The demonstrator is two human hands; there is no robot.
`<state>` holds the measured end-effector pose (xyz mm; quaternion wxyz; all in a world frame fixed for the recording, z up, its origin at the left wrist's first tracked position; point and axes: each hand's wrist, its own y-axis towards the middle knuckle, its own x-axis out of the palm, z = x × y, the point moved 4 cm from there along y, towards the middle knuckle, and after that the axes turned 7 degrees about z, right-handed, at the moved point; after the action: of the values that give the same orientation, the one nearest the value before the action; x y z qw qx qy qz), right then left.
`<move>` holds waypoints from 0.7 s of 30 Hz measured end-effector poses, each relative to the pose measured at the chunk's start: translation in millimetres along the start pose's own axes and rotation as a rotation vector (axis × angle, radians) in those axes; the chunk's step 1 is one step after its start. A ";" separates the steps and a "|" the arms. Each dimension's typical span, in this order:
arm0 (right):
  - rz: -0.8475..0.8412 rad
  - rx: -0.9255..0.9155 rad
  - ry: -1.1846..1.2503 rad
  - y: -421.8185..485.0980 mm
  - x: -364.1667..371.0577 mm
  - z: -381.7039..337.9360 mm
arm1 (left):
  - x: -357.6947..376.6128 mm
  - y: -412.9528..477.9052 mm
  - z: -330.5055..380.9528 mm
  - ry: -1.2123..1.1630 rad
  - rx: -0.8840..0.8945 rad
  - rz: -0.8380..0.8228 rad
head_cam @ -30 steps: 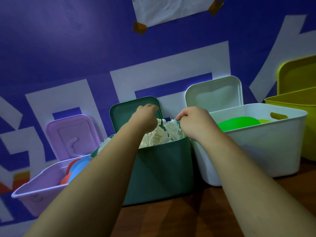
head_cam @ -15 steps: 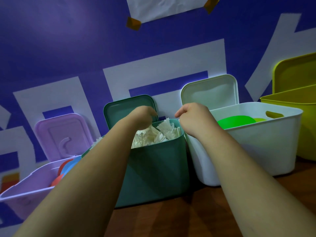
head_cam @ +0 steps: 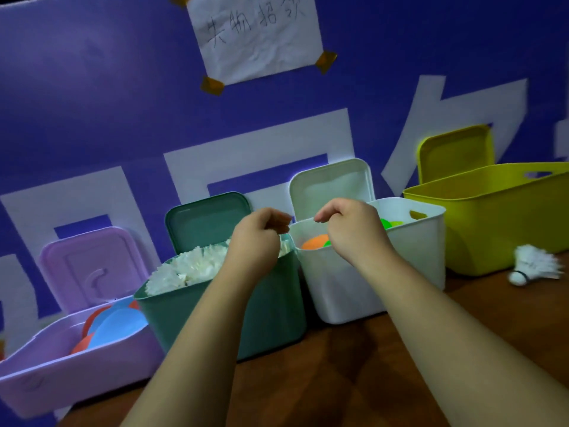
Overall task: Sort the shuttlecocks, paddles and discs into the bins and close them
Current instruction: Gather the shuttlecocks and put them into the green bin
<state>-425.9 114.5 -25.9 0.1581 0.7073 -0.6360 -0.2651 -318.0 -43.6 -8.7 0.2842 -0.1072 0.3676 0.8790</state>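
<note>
The dark green bin [head_cam: 215, 306] is heaped with white shuttlecocks [head_cam: 191, 269]; its lid [head_cam: 209, 220] leans on the wall behind it. My left hand [head_cam: 255, 238] hovers over the bin's back right corner, fingers curled, nothing visible in it. Just to the right, my right hand [head_cam: 351, 226] hangs over the left rim of the white bin [head_cam: 369, 272], curled the same way and holding nothing. That bin holds an orange disc [head_cam: 315, 241] and green discs [head_cam: 386, 223]. One loose shuttlecock [head_cam: 532, 268] lies on the table at the right.
At the left, a purple bin [head_cam: 77, 359] holds blue and red round pieces [head_cam: 120, 322]. A yellow bin [head_cam: 492, 217] stands at the right. The purple lid [head_cam: 89, 266], white lid [head_cam: 329, 186] and yellow lid [head_cam: 455, 152] lean on the blue wall. The wooden table [head_cam: 369, 380] runs toward me.
Both hands have lifted off the shuttlecock heap and shifted right; my right hand is now over the white bin's rim. The view has swung, bringing the loose shuttlecock into sight.
</note>
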 end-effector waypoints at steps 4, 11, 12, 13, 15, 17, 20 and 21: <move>0.096 -0.066 -0.139 -4.8 -78.7 43.5 | 82.5 -42.2 31.5 -0.146 -0.011 -0.180; 0.224 0.078 -0.414 -16.8 -217.4 164.3 | 227.7 -111.8 46.6 -0.026 -0.003 -0.525; 0.279 0.095 -0.442 -20.0 -234.0 181.3 | 243.6 -122.1 42.7 -0.008 -0.008 -0.552; 0.338 0.112 -0.474 -23.9 -249.1 198.0 | 257.6 -134.0 38.9 0.024 -0.006 -0.579; 0.388 0.197 -0.499 -28.3 -266.5 228.1 | 277.3 -154.2 29.2 0.138 0.066 -0.606; 0.329 0.321 -0.465 -25.6 -269.0 249.8 | 292.1 -166.1 24.9 0.263 0.192 -0.579; 0.195 0.394 -0.470 -16.0 -259.5 261.8 | 303.6 -172.9 27.4 0.350 0.346 -0.557; 0.151 0.408 -0.499 -13.7 -256.1 264.3 | 304.5 -174.1 26.6 0.363 0.366 -0.566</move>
<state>-579.9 398.3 -203.0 -0.1283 0.5884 -0.7457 -0.2849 -465.1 202.3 -212.9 0.4602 -0.3061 0.5187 0.6523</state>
